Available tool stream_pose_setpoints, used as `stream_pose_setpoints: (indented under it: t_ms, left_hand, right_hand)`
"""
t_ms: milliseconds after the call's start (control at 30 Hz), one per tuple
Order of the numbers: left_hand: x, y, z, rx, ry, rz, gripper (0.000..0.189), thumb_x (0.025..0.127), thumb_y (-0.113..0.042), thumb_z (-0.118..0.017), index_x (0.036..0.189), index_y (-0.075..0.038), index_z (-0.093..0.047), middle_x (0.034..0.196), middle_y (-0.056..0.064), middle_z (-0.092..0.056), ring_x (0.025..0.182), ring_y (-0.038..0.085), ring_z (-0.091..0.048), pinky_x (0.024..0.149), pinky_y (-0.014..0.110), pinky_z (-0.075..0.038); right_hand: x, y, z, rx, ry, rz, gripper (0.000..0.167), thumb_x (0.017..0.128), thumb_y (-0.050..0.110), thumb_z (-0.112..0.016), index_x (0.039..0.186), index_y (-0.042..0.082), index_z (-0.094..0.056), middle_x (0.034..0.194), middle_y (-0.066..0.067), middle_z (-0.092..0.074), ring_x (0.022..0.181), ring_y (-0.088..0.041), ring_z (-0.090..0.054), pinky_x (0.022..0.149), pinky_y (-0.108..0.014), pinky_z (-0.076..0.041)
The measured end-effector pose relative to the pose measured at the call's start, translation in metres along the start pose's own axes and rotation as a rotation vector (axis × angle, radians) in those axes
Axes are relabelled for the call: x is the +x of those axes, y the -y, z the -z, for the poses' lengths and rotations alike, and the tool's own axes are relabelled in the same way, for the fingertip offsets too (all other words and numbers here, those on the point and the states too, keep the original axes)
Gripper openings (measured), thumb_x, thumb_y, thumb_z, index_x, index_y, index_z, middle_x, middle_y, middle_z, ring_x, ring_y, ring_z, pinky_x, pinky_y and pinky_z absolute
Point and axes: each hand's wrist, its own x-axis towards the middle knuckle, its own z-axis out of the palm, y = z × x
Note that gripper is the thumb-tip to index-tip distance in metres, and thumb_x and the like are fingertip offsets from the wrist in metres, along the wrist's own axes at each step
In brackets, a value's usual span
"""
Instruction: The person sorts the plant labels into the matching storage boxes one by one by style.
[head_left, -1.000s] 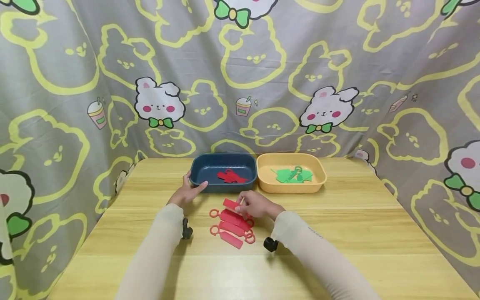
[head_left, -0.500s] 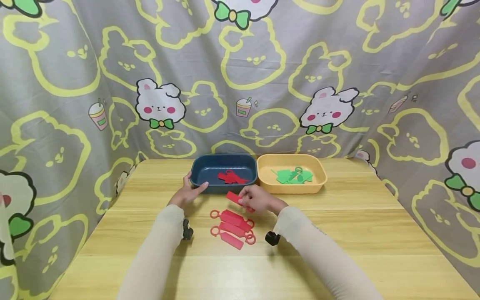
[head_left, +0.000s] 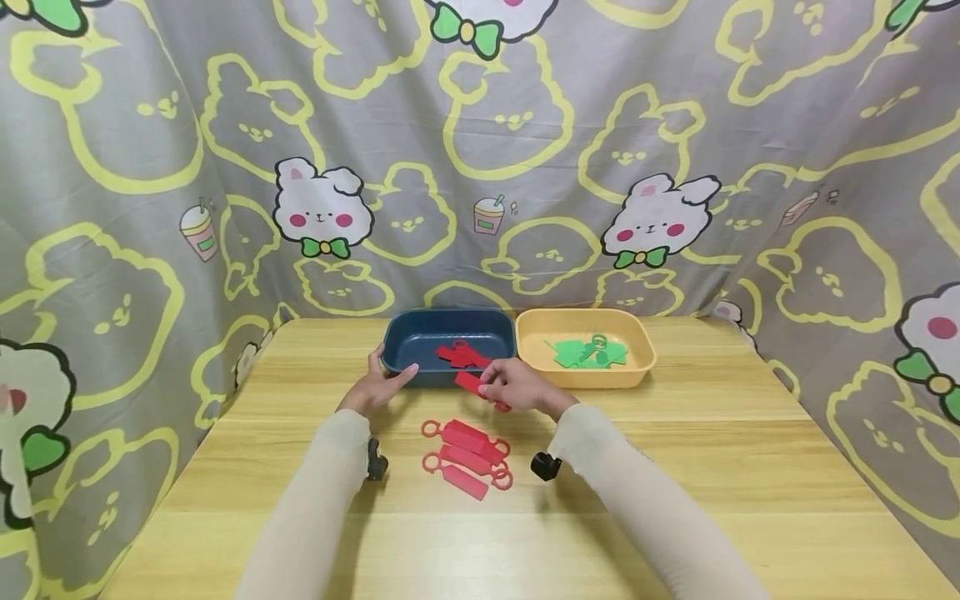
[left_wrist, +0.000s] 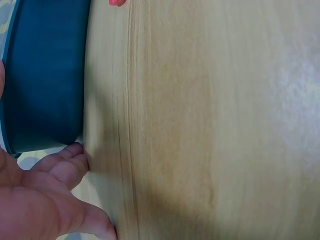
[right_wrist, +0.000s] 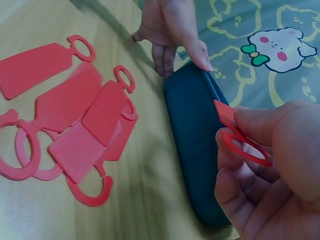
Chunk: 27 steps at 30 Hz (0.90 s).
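My right hand [head_left: 519, 385] pinches a red plastic tag [head_left: 468, 382] with a ring at one end, between thumb and fingers. The tag is right at the front rim of the navy blue bin [head_left: 420, 377]; in the right wrist view its ring [right_wrist: 245, 150] shows beside the fingers. At the bin's left front corner, my left hand [head_left: 369, 389] grips it, thumb at the rim and fingers around the end wall. Several more red tags [head_left: 463, 482] lie overlapping on the table in front. Inside the bin is a small heap of red tags [head_left: 459, 356].
A yellow bin [head_left: 585, 379] stands against the blue one on the right, with green tags [head_left: 588, 354] in it. Behind both hangs a patterned grey curtain [head_left: 540, 275]. The wooden table [head_left: 712, 467] stretches out on both sides and toward me.
My right hand has lifted one red tag off the table pile and carried it away from me, up to the blue bin's front rim. My left hand stays on the bin.
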Motion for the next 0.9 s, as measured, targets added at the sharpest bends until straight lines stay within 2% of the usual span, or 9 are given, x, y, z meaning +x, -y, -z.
stream_pose_setpoints:
  t_ms: [133, 333, 400, 600, 733, 900]
  left_hand:
    - [0.000, 0.000, 0.001, 0.004, 0.000, -0.013, 0.103, 0.087, -0.070, -0.051, 0.152, -0.024, 0.014, 0.147, 0.038, -0.026, 0.130, 0.051, -0.034, 0.109, 0.055, -0.025]
    - [-0.003, -0.003, 0.001, 0.000, 0.004, -0.017, 0.106, 0.085, -0.072, -0.051, 0.152, -0.022, 0.014, 0.148, 0.038, -0.024, 0.131, 0.051, -0.033, 0.109, 0.054, -0.025]
    - [-0.003, -0.003, 0.000, 0.002, 0.004, -0.017, 0.106, 0.085, -0.073, -0.051, 0.152, -0.022, 0.014, 0.148, 0.038, -0.024, 0.131, 0.052, -0.033, 0.109, 0.055, -0.025]
    - [0.001, 0.000, 0.000, -0.001, 0.000, -0.018, 0.098, 0.091, -0.063, -0.052, 0.152, -0.023, 0.014, 0.146, 0.039, -0.027, 0.129, 0.052, -0.036, 0.108, 0.055, -0.026]
    - [0.001, 0.000, 0.000, -0.006, 0.002, -0.012, 0.098, 0.092, -0.062, -0.052, 0.152, -0.023, 0.014, 0.147, 0.038, -0.025, 0.131, 0.051, -0.033, 0.109, 0.055, -0.025]
    - [0.000, 0.001, 0.000, -0.025, 0.003, -0.008, 0.098, 0.091, -0.062, -0.053, 0.152, -0.024, 0.014, 0.149, 0.036, -0.023, 0.133, 0.051, -0.030, 0.109, 0.055, -0.024]
  right_hand:
    - [0.002, 0.002, 0.003, 0.011, -0.025, -0.004, 0.014, 0.096, 0.014, -0.063, 0.102, 0.001, -0.061, 0.084, -0.022, -0.066, 0.059, -0.014, -0.057, 0.059, -0.027, -0.049]
    - [0.005, 0.004, 0.008, -0.005, -0.073, -0.013, 0.014, 0.095, 0.015, -0.065, 0.100, 0.003, -0.063, 0.069, -0.007, -0.063, 0.057, -0.014, -0.056, 0.057, -0.027, -0.045]
    - [0.006, 0.005, 0.009, -0.004, -0.079, -0.010, 0.013, 0.095, 0.014, -0.064, 0.100, 0.002, -0.062, 0.067, -0.006, -0.063, 0.057, -0.014, -0.056, 0.057, -0.027, -0.046]
    - [0.009, 0.005, 0.014, 0.034, -0.074, -0.017, 0.014, 0.095, 0.012, -0.063, 0.101, -0.001, -0.060, 0.080, -0.020, -0.067, 0.058, -0.014, -0.057, 0.059, -0.028, -0.049]
    - [0.011, 0.005, 0.017, 0.060, -0.082, -0.033, 0.015, 0.096, 0.012, -0.063, 0.102, -0.002, -0.059, 0.086, -0.021, -0.067, 0.060, -0.015, -0.060, 0.064, -0.034, -0.054]
    - [0.012, 0.010, 0.021, 0.068, -0.116, -0.052, 0.017, 0.096, 0.015, -0.062, 0.105, 0.001, -0.059, 0.088, -0.020, -0.068, 0.064, -0.020, -0.062, 0.072, -0.045, -0.053]
